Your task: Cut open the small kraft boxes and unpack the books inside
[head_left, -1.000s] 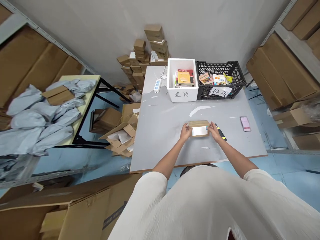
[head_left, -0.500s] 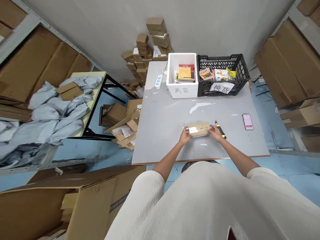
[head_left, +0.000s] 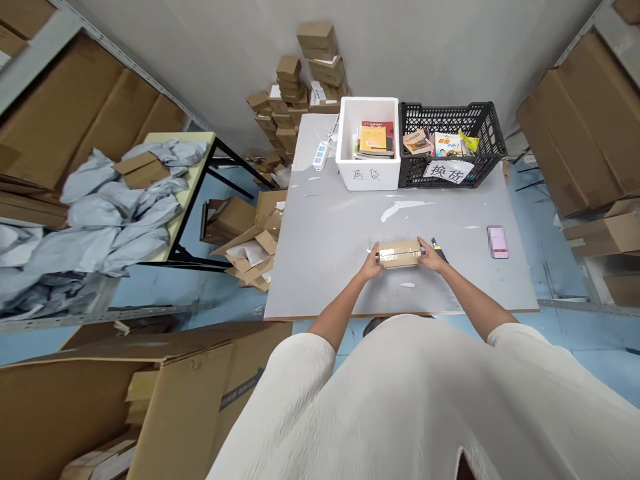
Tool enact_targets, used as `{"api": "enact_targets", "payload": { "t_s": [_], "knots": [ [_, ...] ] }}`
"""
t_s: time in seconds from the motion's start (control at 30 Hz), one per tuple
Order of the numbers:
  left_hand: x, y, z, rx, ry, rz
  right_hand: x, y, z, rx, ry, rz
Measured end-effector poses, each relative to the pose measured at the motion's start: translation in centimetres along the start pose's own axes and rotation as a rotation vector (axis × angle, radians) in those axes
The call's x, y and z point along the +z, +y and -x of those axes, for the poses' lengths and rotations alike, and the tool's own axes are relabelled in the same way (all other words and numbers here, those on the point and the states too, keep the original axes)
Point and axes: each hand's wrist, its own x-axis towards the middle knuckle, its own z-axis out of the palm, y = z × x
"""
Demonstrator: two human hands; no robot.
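My left hand (head_left: 371,262) gripped one end of a small cardboard box (head_left: 399,254), and my right hand (head_left: 429,255) gripped the other, so the box sat between them, crosswise in front of me. Shiny tape showed on its top. It was over the near half of the grey desk (head_left: 320,267); whether its underside touched, I couldn't tell. Just beside my right hand lay a black and yellow knife (head_left: 439,249), partly hidden by it. Farther right lay a pink phone (head_left: 497,241). Toward the back stood a white tub (head_left: 367,176) with books (head_left: 373,139) in it, and beside that a black crate (head_left: 414,175) holding more books. A power strip (head_left: 321,156) lay left of the tub. Beyond, brown boxes (head_left: 325,70) were stacked against the wall.
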Motion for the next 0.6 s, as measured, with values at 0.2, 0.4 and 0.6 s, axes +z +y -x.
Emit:
{"api": "enact_targets", "payload": {
  "t_s": [0.2,0.4,0.6],
  "knots": [
    [0.4,1.8,-0.2,0.079,0.071,-0.054,1.0,-1.2,0.8,-0.071,0.184,-0.103],
    [0.9,1.4,0.6,0.111,0.192,-0.132,1.8,-0.5,1.6,-0.062,0.343,-0.088],
    [1.7,-1.0,1.4,-0.027,0.183,-0.204,2.4,2.2,2.6,0.004,0.409,0.067]
  ]
}}
